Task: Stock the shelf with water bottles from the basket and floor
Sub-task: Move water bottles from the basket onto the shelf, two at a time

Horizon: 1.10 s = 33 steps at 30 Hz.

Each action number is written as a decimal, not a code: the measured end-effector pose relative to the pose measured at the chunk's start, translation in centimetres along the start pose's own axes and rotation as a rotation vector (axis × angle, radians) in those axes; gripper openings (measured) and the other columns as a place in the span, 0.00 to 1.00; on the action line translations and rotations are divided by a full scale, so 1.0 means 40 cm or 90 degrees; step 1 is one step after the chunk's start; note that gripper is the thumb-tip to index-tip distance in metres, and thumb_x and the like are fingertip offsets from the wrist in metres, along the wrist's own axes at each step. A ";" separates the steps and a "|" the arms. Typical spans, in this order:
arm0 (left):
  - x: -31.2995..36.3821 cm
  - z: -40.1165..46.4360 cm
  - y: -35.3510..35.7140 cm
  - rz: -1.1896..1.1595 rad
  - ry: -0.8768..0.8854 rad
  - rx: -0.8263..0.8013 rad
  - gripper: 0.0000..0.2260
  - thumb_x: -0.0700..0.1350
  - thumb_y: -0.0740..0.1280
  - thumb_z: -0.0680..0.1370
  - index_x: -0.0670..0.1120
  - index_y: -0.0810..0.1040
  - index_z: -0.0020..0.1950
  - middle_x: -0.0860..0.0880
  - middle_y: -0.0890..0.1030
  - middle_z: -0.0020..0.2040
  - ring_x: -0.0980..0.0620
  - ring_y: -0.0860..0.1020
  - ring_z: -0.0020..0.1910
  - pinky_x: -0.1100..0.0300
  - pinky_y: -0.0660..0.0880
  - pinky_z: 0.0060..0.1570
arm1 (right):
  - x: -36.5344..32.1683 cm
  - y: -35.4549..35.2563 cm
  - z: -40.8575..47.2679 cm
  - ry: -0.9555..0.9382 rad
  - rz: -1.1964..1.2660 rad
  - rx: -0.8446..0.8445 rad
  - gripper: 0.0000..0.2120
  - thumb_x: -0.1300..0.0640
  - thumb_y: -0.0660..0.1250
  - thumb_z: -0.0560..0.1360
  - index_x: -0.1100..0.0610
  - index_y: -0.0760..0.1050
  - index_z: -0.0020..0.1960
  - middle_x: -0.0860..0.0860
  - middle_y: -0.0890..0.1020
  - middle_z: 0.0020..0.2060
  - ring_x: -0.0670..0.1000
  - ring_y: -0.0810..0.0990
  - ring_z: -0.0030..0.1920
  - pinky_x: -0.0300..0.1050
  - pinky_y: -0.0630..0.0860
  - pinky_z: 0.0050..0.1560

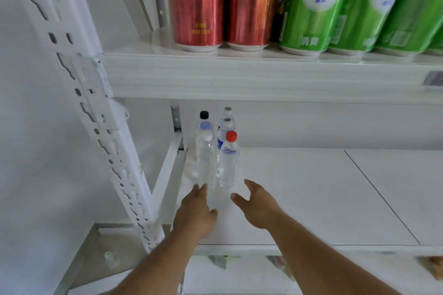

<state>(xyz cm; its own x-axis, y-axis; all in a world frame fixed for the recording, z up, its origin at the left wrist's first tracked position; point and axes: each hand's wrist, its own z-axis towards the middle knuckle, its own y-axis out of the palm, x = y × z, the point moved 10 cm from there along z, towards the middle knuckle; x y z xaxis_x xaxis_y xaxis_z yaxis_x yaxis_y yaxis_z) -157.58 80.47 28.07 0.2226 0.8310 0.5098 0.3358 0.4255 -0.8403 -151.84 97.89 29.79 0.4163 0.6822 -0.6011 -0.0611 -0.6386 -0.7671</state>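
Several clear water bottles stand in two short rows at the far left of the white middle shelf (311,199). The front right one has a red cap (229,163); the front left one has a white cap (206,163). Behind them stand bottles with a pale blue cap, a black cap (204,115) and blue labels (225,127). My left hand (195,213) hovers just in front of the white-capped bottle, fingers spread and empty. My right hand (259,206) is open just right of the red-capped bottle, not touching it. One more bottle (110,258) lies low at the left, on the floor.
The white slotted upright (96,127) of the rack stands at the left. The shelf above (239,79) carries tall red cans (197,5) and green cans (316,7). The middle shelf stretches bare to the right of the bottles.
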 end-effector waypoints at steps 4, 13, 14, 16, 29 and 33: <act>0.030 -0.089 -0.012 0.065 0.020 -0.020 0.34 0.55 0.63 0.79 0.53 0.50 0.81 0.51 0.51 0.82 0.47 0.57 0.79 0.50 0.62 0.74 | -0.010 0.019 -0.113 -0.049 -0.145 -0.029 0.37 0.36 0.57 0.79 0.55 0.53 0.80 0.51 0.58 0.79 0.53 0.58 0.78 0.47 0.55 0.75; 0.092 -0.352 0.001 0.126 0.006 -0.016 0.33 0.53 0.63 0.79 0.54 0.51 0.81 0.52 0.51 0.82 0.47 0.57 0.79 0.50 0.62 0.73 | 0.006 0.014 -0.370 -0.155 -0.248 -0.036 0.33 0.38 0.59 0.78 0.57 0.60 0.76 0.54 0.66 0.74 0.56 0.63 0.74 0.51 0.65 0.71; 0.099 -0.383 0.009 0.133 0.001 -0.017 0.33 0.53 0.63 0.79 0.54 0.52 0.81 0.52 0.51 0.82 0.47 0.57 0.79 0.49 0.62 0.73 | 0.016 0.015 -0.397 -0.163 -0.252 -0.040 0.33 0.38 0.59 0.78 0.57 0.61 0.75 0.55 0.66 0.74 0.56 0.64 0.73 0.52 0.65 0.71; 0.108 -0.446 0.038 0.149 -0.008 -0.030 0.32 0.52 0.63 0.78 0.54 0.53 0.81 0.52 0.53 0.82 0.47 0.57 0.78 0.49 0.62 0.73 | 0.047 0.019 -0.453 -0.174 -0.260 -0.044 0.32 0.38 0.60 0.78 0.58 0.62 0.74 0.56 0.67 0.73 0.57 0.65 0.73 0.53 0.66 0.71; 0.048 -0.727 0.291 0.250 -0.021 -0.126 0.33 0.54 0.66 0.76 0.52 0.58 0.79 0.51 0.64 0.78 0.44 0.68 0.73 0.48 0.70 0.68 | 0.282 0.159 -0.724 -0.171 -0.307 -0.122 0.36 0.38 0.62 0.77 0.59 0.61 0.75 0.57 0.66 0.74 0.58 0.64 0.73 0.55 0.65 0.71; 0.007 -0.792 0.372 0.277 -0.011 -0.172 0.32 0.54 0.66 0.76 0.53 0.60 0.78 0.51 0.68 0.75 0.44 0.71 0.70 0.49 0.72 0.64 | 0.351 0.222 -0.783 -0.124 -0.325 -0.159 0.37 0.38 0.62 0.78 0.59 0.58 0.77 0.57 0.63 0.76 0.59 0.61 0.75 0.55 0.64 0.73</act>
<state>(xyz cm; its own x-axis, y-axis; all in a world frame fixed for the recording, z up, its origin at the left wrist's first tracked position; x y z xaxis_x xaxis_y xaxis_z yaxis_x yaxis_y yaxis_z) -123.54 75.70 21.55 0.3800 0.9174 0.1179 0.4408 -0.0676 -0.8951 -118.13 90.65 21.58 0.1620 0.9623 -0.2185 0.3284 -0.2614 -0.9077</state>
